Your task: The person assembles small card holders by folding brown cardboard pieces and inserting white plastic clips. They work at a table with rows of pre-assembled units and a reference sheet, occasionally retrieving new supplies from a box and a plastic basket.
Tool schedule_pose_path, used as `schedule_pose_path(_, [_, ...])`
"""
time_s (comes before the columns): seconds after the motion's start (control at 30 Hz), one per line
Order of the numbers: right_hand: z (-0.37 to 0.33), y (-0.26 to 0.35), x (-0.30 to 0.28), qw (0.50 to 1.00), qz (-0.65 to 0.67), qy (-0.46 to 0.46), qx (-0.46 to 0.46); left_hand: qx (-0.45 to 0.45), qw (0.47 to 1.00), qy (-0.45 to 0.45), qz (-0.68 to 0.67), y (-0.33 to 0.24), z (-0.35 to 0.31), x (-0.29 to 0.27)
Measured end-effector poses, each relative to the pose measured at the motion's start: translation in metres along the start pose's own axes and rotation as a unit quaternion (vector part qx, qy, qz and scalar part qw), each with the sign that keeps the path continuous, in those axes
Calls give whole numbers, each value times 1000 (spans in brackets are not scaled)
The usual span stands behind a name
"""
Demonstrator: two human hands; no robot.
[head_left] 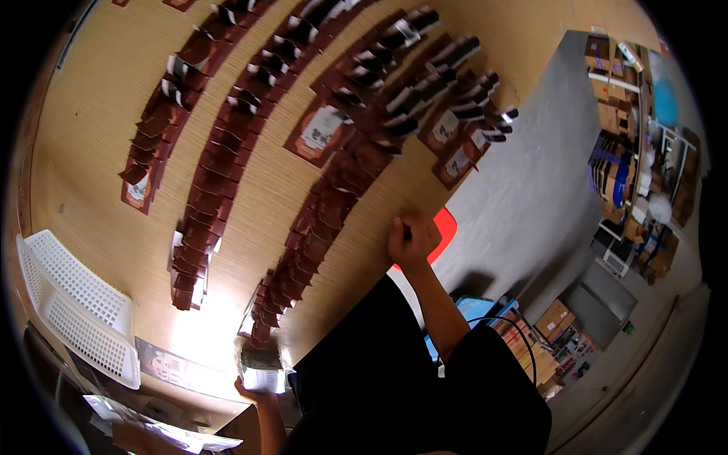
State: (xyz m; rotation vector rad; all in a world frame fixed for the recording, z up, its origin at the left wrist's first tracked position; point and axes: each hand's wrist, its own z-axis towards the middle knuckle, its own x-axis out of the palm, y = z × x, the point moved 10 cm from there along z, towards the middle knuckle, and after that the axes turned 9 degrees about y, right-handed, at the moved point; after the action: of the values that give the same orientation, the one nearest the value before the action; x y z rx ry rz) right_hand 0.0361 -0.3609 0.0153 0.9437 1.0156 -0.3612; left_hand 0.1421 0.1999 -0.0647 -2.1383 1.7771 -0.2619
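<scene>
At the near left edge of the table, my left hand (pixel 255 394) grips a small clear-and-white pack (pixel 263 379) with a greyish-brown top; much of it is hidden or blurred by glare. Curled into a fist, my right hand (pixel 414 240) is held over the table's right edge, and nothing shows in it. A long overlapping row of dark brown printed cards (pixel 322 216) runs between my hands and away from me. Farther left are a second row of brown cards (pixel 220 174) and a third row (pixel 155 133). Black and white pieces stick up from their far parts.
A white perforated plastic basket (pixel 83 277) stands at the left end of the wooden table (pixel 114 91). Something red (pixel 445 231) shows beyond the right edge, under my right hand. Across the grey floor (pixel 542 152) are shelves with cardboard boxes (pixel 610 114).
</scene>
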Motion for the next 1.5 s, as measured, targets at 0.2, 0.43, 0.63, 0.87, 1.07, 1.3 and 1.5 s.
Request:
schedule_pose_path(0.2, [-2,-6,-5,997,58,-45,5,-32,995,94,-1,0,19,-30])
schedule_pose_path(0.43, [-5,-8,-8,995,67,-69,2,-9,995,93,32,-7,15,-19])
schedule_pose_path(0.63, [-6,-11,-10,994,78,-79,12,-43,988,143,45,-6,17,-20])
schedule_pose_path(0.87, [-6,-11,-7,993,90,-79,10,-11,979,160,127,-8,-1,39])
schedule_pose_path(1.07, [-7,-14,-7,991,110,-75,11,-26,982,147,112,-9,2,16])
schedule_pose_path(1.3, [-10,-16,-8,989,134,-58,5,-34,986,127,99,-8,7,-2])
schedule_pose_path(1.5, [-12,-17,-7,989,139,-50,5,-38,988,122,89,-3,8,-8])
